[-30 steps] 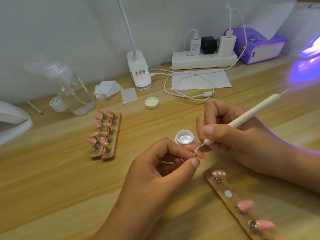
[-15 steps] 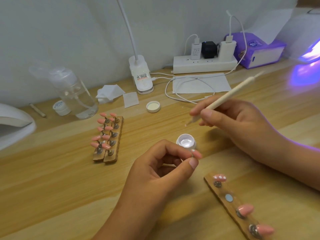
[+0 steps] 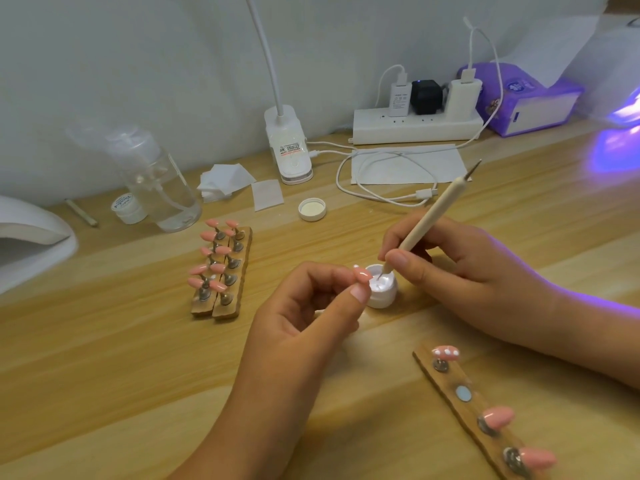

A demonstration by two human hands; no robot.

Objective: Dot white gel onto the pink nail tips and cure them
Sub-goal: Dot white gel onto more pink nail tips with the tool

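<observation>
1. My left hand (image 3: 304, 317) pinches one pink nail tip (image 3: 362, 274) just beside the gel pot (image 3: 383, 294): short pen travel.
2. My right hand (image 3: 460, 268) grips the dotting pen (image 3: 436, 213) pencil-style, tip down in the pot, apparently loading white gel.

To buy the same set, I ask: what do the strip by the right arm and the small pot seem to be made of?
The strip: probably wood, matte brown, with a rough edge. The pot: likely plastic, smooth white wall with slight shine; glass cannot be excluded.
</observation>
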